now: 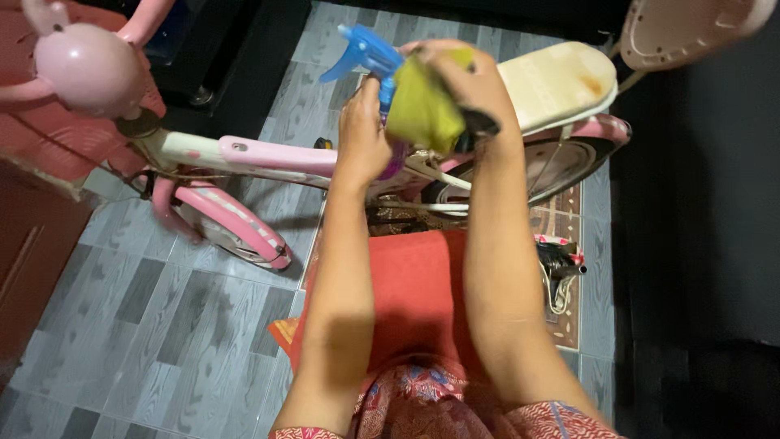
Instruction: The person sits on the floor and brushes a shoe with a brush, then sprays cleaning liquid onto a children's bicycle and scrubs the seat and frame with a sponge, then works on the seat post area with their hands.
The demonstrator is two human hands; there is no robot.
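My left hand (362, 134) grips a spray bottle with a blue trigger head (366, 53), its nozzle pointing left; the bottle's body is mostly hidden behind the hand. My right hand (467, 81) holds a crumpled yellow-green cloth (422, 110) right beside the sprayer head, touching it. Both hands are raised above a small pink and cream child's bicycle (268, 158) lying across the tiled floor. The bicycle's cream saddle (556, 81) sits just right of my right hand, stained brown in spots.
A pink rounded ornament (85, 69) sits at the bicycle's front, top left. An orange-red mat (410, 293) lies under my forearms. A rear wheel (561, 162) and a training wheel (561, 264) are at right. Dark furniture borders the right side; a reddish cabinet (32, 236) stands left.
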